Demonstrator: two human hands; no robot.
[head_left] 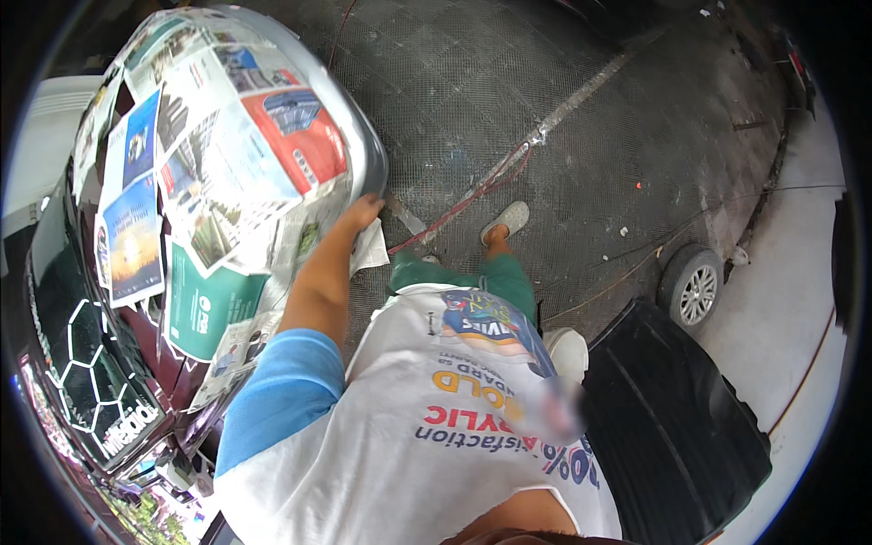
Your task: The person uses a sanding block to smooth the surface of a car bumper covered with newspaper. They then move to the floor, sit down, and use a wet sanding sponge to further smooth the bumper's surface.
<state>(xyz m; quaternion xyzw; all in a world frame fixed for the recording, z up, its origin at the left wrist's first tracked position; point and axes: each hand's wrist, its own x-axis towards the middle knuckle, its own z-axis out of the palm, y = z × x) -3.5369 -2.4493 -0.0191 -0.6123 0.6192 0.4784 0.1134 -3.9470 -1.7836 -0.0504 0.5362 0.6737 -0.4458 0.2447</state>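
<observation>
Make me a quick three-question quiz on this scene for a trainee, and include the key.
1. Multiple choice: What colour are the person's shorts?
A) red
B) green
C) yellow

2. True or false: A wheel is on the person's right.

3. Fill in the blank: The left hand is at the edge of a car that is partly covered with sheets of ____.

Key:
1. B
2. True
3. newspaper
</observation>
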